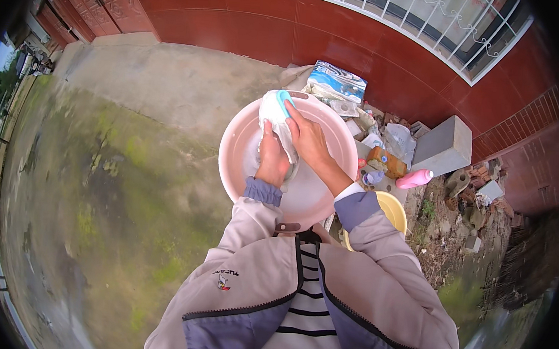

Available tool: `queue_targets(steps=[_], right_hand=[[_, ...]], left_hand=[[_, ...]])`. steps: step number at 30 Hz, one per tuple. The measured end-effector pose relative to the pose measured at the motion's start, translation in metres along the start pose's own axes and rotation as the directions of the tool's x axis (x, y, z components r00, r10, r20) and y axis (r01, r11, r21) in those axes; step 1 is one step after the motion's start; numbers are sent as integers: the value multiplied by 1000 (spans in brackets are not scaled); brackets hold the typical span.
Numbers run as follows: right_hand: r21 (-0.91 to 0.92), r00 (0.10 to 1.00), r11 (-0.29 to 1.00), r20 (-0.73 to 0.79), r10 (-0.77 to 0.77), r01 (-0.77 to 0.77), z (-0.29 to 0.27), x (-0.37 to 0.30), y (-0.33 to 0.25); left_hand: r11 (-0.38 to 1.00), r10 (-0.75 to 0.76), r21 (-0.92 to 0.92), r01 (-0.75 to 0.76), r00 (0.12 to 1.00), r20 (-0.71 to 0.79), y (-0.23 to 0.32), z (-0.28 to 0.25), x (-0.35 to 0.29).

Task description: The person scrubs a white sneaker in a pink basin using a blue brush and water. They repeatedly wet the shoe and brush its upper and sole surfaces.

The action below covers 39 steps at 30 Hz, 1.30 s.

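Note:
Over a pale pink basin point(231, 148) holding cloudy, whitish water, I hold a white shoe point(271, 112) with its rounded end pointing away from me. My left hand point(272, 156) is closed around its near left side, thumb up. My right hand point(309, 139) grips a light-blue scrubbing brush point(285, 103) and presses it against the shoe's upper right side. The brush's bristles are hidden. Part of the shoe is covered by my hands, and its lower end hangs just above the water.
Right of the basin stand a yellow basin point(392, 210), a pink bottle point(415, 179), an orange-brown block point(387, 162) and a grey concrete block point(443, 144). A blue-and-white package point(336, 82) lies behind, near the red wall point(238, 29). Rubble lies at the right; mossy concrete point(110, 182) stretches left.

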State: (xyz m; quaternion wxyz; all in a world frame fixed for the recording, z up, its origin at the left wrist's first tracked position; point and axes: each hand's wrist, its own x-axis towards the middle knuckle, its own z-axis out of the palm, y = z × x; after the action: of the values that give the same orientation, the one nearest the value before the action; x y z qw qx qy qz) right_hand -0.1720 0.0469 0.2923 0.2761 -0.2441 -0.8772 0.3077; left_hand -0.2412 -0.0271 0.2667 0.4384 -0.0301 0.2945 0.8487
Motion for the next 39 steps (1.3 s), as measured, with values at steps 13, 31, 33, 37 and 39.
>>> queue_targets(steps=[13, 31, 33, 37, 39], right_hand=[[100, 993, 995, 121, 8, -20, 5, -55, 19], [73, 999, 997, 51, -19, 15, 0, -48, 25], [69, 997, 996, 54, -57, 53, -5, -46, 30], [-34, 984, 988, 92, 155, -152, -38, -25, 29], [-77, 981, 980, 39, 188, -184, -38, -20, 27]], left_hand=[[983, -167, 60, 172, 983, -77, -15, -20, 12], [960, -219, 179, 213, 976, 13, -17, -23, 6], [953, -186, 246, 176, 982, 21, -14, -15, 0], [925, -259, 308, 223, 962, 81, -17, -13, -10], [883, -279, 414, 223, 957, 80, -18, -3, -20]])
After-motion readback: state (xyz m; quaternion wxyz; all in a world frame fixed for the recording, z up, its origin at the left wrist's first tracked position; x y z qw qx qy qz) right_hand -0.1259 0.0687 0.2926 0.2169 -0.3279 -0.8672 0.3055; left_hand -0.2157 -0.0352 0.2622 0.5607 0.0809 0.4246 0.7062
